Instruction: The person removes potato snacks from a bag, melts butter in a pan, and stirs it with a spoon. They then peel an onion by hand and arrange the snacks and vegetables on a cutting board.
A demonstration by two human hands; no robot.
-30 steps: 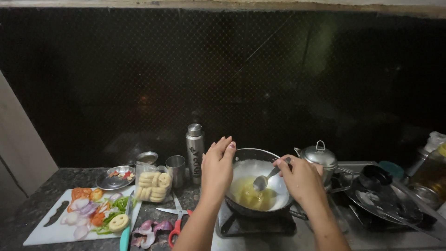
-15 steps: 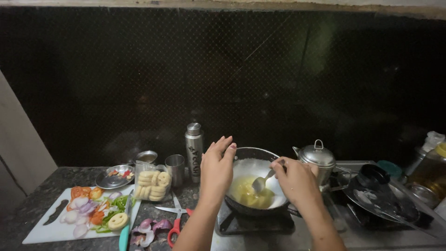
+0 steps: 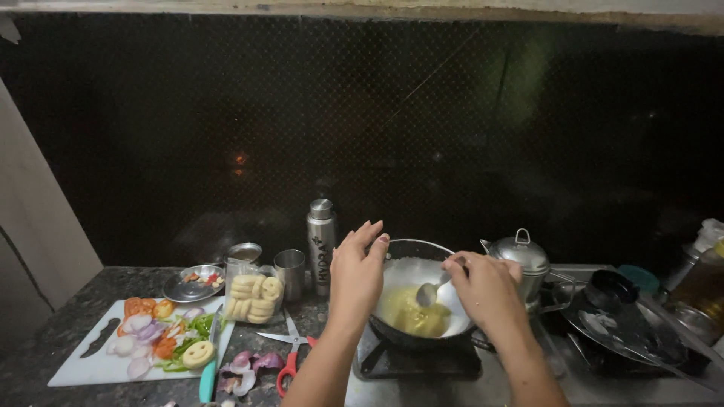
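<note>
A dark wok (image 3: 422,260) sits on a gas burner (image 3: 418,360) with yellow pieces in oil inside it. My right hand (image 3: 486,290) grips a metal spoon (image 3: 431,290) whose bowl dips into the wok. My left hand (image 3: 358,271) hovers at the wok's left rim, fingers spread, holding nothing. A clear bag of round yellow smiley snacks (image 3: 253,298) stands to the left, next to a steel cup (image 3: 289,271) and a steel bottle (image 3: 320,241).
A white cutting board (image 3: 90,365) holds sliced onion, tomato, green pepper and one smiley snack. Red-handled scissors (image 3: 288,354) and onion peels lie beside it. A steel kettle (image 3: 520,260) and a dark pan (image 3: 626,320) stand to the right. Dark tiled wall behind.
The view has shifted slightly. Both hands stay at the wok, with the spoon still in the oil.
</note>
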